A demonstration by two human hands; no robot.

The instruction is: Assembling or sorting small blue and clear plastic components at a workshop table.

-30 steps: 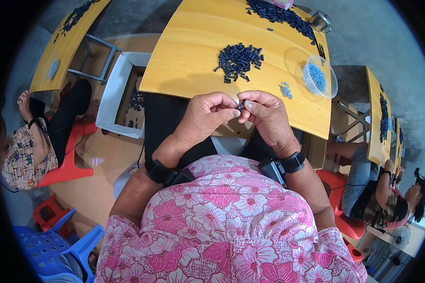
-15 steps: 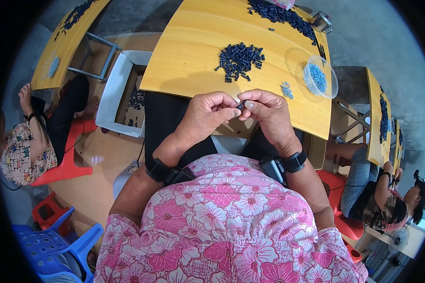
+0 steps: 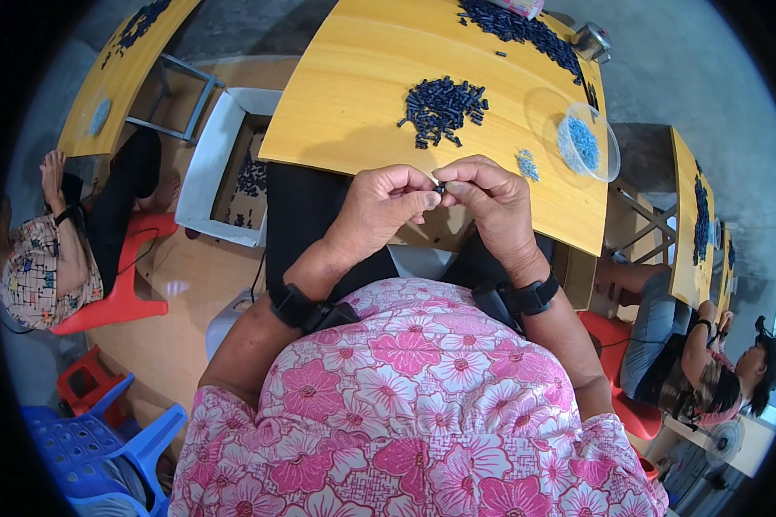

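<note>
Just off the table's near edge, my left hand (image 3: pixel 386 203) and my right hand (image 3: pixel 491 203) meet fingertip to fingertip. Between them is a small black cylindrical part (image 3: pixel 440 187), pinched by both thumbs and forefingers and mostly covered by them. Farther up on the yellow table (image 3: pixel 345 103) lies a pile of similar short black parts (image 3: pixel 442 110). Right of it sits a small heap of pale blue-grey pieces (image 3: pixel 527 165), and beside that a clear round bowl (image 3: pixel 610 148) holds many light blue pieces (image 3: pixel 581 143).
More black parts (image 3: pixel 526 33) spread along the table's far edge near a metal mug (image 3: pixel 592 41). Left of the table, a white box (image 3: pixel 200 183) on the floor holds black parts. Other people sit at tables on both sides; a blue chair (image 3: pixel 86 448) stands lower left.
The view has shifted slightly, with the table a little farther right. Both hands stay together, fingers moved slightly around the black part.
</note>
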